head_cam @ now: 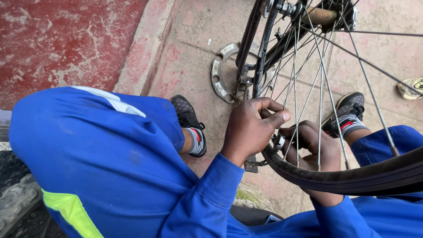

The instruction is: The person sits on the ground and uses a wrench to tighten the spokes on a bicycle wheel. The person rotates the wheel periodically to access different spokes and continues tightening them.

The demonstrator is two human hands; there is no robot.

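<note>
Wheel (326,79) of a bicycle stands upright in the right half of the head view, its spokes (304,94) fanning down from the hub (319,15) at the far top to the black tyre (352,176), which curves across the near right. The person crouches over it in blue overalls, one knee (88,141) filling the near left, the other at the right edge.

The left hand (253,128) comes in from the near side, just left of the rim. Its fingers are curled and the thumb is pressed toward them in a pinch, at the spot where the spokes meet the rim; what it pinches is too small to make out. The right hand (310,145) sits behind the spokes, inside the wheel, fingers bent around a small silvery metal part (279,142) beside the tyre. I cannot tell whether it truly grips that part or only rests on it. The two hands are almost touching, with spokes between them.

On the concrete floor (194,66) beyond the left hand lies a flat metal ring (219,72) with holes, partly hidden by the bicycle frame (253,39). Two dark shoes with striped socks are planted on the floor, one (187,117) left of the hands and one (348,108) seen through the spokes on the right. A red painted surface (66,39) fills the far left. A small pale object (412,88) lies at the far right edge.
</note>
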